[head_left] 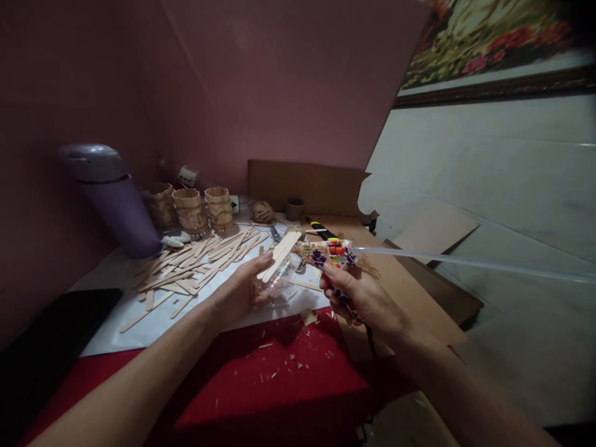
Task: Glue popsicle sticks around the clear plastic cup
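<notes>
My left hand [244,282] grips a clear plastic cup [279,280] with pale wooden sticks [281,256] lying along its upper side. My right hand [356,292] is wrapped round the handle of a flower-patterned glue gun [326,253]. A long clear glue stick [447,257] juts from the gun's rear toward the right edge. The gun's nozzle end is close to the sticks on the cup; whether they touch cannot be made out. Left of my hands, many loose wooden sticks [186,270] lie spread on white paper [153,332].
Behind the loose sticks stand wooden-look cups [218,210], beside a leaning purple flask [118,208]. Farther back are a twine ball [262,212], a small brown pot [294,209] and upright cardboard [307,186]. A black-and-yellow cutter [321,230] lies behind the gun. Scraps dot the red cloth [279,397].
</notes>
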Action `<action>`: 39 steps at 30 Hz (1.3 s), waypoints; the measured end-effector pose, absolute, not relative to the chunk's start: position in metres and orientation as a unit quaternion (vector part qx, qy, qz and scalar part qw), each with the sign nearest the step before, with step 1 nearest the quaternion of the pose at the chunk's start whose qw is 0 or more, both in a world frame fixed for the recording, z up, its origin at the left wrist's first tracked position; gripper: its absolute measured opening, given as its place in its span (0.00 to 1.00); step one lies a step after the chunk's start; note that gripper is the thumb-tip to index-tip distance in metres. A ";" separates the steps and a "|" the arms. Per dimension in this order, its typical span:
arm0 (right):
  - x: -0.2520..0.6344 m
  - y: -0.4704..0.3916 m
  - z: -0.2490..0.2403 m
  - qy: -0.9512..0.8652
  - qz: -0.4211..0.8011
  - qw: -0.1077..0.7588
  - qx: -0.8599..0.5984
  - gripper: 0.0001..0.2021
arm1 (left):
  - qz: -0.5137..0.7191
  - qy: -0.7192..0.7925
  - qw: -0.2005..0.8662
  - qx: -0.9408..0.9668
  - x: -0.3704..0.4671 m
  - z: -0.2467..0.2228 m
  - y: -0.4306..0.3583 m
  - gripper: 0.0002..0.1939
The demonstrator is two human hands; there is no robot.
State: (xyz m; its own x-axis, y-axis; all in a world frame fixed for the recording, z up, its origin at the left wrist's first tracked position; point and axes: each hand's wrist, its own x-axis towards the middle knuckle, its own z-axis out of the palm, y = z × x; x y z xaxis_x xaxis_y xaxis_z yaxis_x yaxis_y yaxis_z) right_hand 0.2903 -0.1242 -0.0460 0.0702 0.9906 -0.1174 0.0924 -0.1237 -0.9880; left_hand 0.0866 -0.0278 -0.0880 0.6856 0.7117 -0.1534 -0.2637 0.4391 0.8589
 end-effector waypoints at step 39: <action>0.384 -0.130 -0.075 -0.483 0.272 0.472 -0.686 0.25 | 0.335 0.279 0.805 0.402 0.082 -0.082 -0.024 0.21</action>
State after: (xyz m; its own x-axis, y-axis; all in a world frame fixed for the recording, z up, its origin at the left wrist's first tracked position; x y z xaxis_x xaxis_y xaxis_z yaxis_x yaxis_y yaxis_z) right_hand 0.3840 -0.1296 -0.0752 0.3860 0.9188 0.0822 0.4047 -0.0886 -0.9101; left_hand 0.0822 -0.0240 -0.0822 0.6203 0.7635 -0.1799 -0.3152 0.4526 0.8341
